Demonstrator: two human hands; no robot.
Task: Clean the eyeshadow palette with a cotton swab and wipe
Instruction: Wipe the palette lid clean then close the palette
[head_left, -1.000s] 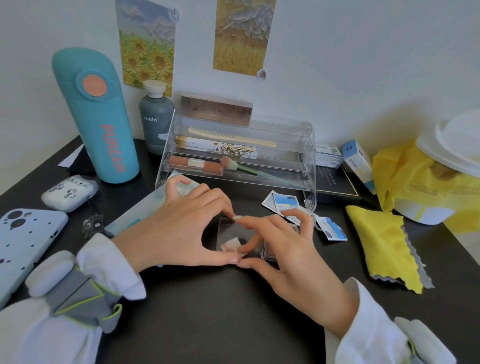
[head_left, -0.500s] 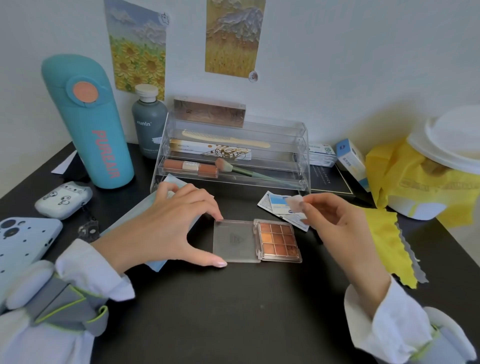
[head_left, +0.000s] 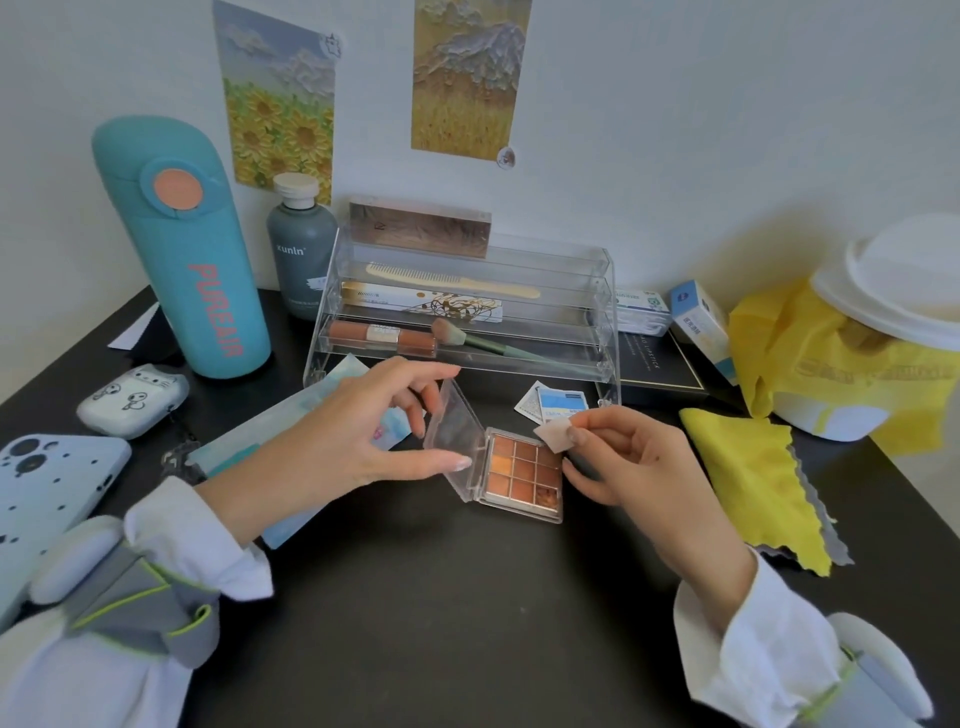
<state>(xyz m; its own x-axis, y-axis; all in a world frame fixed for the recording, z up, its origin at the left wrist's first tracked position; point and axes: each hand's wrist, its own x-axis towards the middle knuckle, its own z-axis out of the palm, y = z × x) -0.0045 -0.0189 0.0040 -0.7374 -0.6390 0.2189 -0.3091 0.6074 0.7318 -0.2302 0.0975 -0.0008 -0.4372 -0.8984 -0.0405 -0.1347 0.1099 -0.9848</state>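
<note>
- Since half a second ago: clear lid (head_left: 451, 434) of eyeshadow palette (head_left: 524, 475) being tipped up from flat toward upright; wipe (head_left: 555, 435) being brought down from above the sachets (head_left: 556, 404) to the pan tray's far right corner.
- Left hand (head_left: 358, 441): pinching the lid, thumb at its near edge and fingertips at its far edge, fingers curled round it.
- Right hand (head_left: 626, 457): pinching the small square wipe between thumb and forefinger, remaining fingers curled beside the tray's right side.
- Palette location: resting on the dark surface (head_left: 441, 623), between both hands, just in front of the acrylic organiser (head_left: 467, 312); hinge on the left, twelve pans facing up.
- Progress, as a judgement: wiping stage under way, wipe looking faintly tinted; whether the lid is fully cleaned cannot be told.
- Remaining: wiping tray rims and dividers; detailing corners with a cotton swab, none being held at present and none plainly identifiable on the surface.
</note>
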